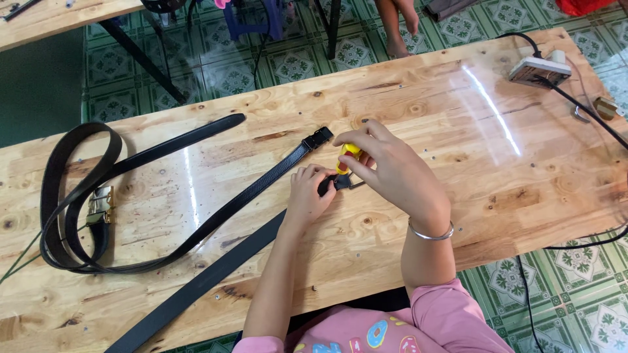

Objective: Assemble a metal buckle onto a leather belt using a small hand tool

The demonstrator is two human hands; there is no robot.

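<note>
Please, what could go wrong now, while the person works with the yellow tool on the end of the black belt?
1. The left hand pins the belt end right beside the yellow-handled tool in the right hand; if the tool slips, it may jab those fingers.
2. The black belt hangs over the table edge, so its weight might drag the end away.
3. The small metal part could spring loose.

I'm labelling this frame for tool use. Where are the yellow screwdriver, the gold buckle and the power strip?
yellow screwdriver [348,154], head view, on its handle below the fingers.
gold buckle [100,204], head view, on the middle of its metal plate.
power strip [538,70], head view, on its white top face.
</note>
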